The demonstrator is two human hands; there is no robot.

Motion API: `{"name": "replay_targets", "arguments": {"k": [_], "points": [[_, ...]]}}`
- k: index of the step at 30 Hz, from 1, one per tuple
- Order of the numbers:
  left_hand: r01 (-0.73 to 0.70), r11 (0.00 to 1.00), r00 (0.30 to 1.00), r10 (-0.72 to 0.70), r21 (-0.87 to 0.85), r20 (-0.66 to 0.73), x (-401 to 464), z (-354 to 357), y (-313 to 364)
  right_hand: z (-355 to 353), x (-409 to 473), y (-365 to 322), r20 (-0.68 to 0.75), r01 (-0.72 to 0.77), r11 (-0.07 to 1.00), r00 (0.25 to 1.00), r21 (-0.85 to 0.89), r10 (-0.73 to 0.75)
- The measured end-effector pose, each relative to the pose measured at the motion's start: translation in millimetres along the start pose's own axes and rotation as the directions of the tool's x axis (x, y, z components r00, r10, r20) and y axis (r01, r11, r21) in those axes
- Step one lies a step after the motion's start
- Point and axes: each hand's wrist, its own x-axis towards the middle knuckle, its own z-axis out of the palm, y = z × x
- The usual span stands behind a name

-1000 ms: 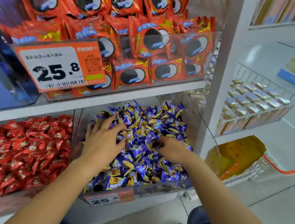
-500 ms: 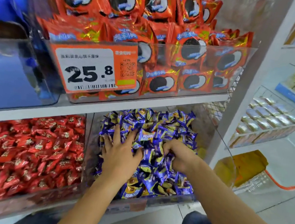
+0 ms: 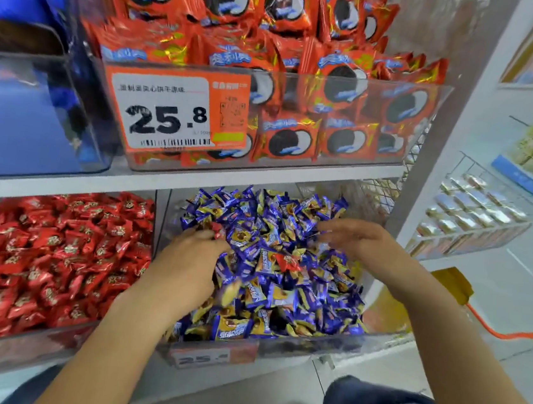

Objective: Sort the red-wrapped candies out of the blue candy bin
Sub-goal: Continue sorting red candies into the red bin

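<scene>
A clear bin (image 3: 312, 345) on the lower shelf holds a heap of blue-wrapped candies (image 3: 284, 300). My left hand (image 3: 190, 263) lies on the heap's left side, and its curled fingertips pinch a red-wrapped candy (image 3: 217, 230). A second red-wrapped candy (image 3: 287, 262) lies bare in the middle of the heap. My right hand (image 3: 361, 242) hovers over the heap's right side with its fingers stretched out and motion-blurred, holding nothing.
Left of the blue bin stands a bin of red-wrapped candies (image 3: 49, 260). On the shelf above, a bin of orange cookie packs (image 3: 305, 83) carries a 25.8 price tag (image 3: 172, 111). Wire baskets (image 3: 476, 212) stand at the right, and an orange basket (image 3: 448, 289) sits on the floor.
My left hand has slid left and curled on a red candy. My right hand has lifted out of the heap and opened. A red candy now shows in the middle of the heap.
</scene>
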Motion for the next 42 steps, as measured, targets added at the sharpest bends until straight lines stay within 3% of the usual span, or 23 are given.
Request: {"name": "replay_targets", "arguments": {"k": [4, 8, 10, 15, 19, 24, 30, 35, 38, 42], "points": [[0.015, 1.0, 0.994, -0.015, 0.001, -0.108, -3.9, -6.0, 10.6, -2.3, -10.7, 21.5, -0.053, -0.067, 0.948, 0.997, -0.312, 0.053], [0.081, 0.996, 0.982, -0.086, -0.035, -0.17, 10.2, -3.8, 17.1, 13.2, -13.0, 36.8, -0.094, -0.097, 0.749, 0.994, -0.656, 0.046], [0.132, 0.99, 0.98, -0.136, -0.041, -0.145, 20.1, 2.7, 14.1, 18.0, -6.8, 41.7, -0.144, -0.114, 0.676, 0.989, -0.728, 0.012], [0.193, 0.975, 0.978, -0.201, -0.112, -0.057, 30.1, 20.1, 14.4, 26.4, 11.3, 53.5, -0.109, -0.089, 0.646, 0.994, -0.758, 0.009], [0.199, 0.921, 0.944, -0.273, -0.336, -0.188, 26.4, 18.9, 12.3, 38.6, 16.3, 64.2, -0.043, -0.041, 0.596, 0.999, -0.802, 0.01], [0.099, 0.796, 0.908, -0.317, -0.597, -0.273, 18.4, 19.0, 9.2, 42.1, 12.6, 55.7, -0.096, -0.073, 0.6, 0.995, -0.797, -0.007], [0.015, 0.773, 0.927, -0.248, -0.634, -0.281, 16.3, 15.2, 22.2, 33.1, 7.5, 49.2, -0.154, -0.103, 0.757, 0.988, -0.645, 0.003], [-0.075, 0.9, 0.974, -0.025, -0.428, -0.225, 30.7, 19.4, 60.3, 16.6, -3.8, 36.7, -0.199, -0.081, 0.866, 0.98, -0.493, -0.022], [-0.136, 0.958, 0.987, 0.108, -0.252, -0.122, 46.9, 22.0, 80.0, 9.1, -9.4, 31.3, -0.268, -0.093, 0.92, 0.963, -0.38, -0.014], [-0.189, 0.969, 0.981, 0.181, 0.161, 0.065, 61.4, 32.6, 93.3, 5.8, -10.1, 27.3, -0.335, -0.113, 0.966, 0.942, -0.232, 0.029]]}}
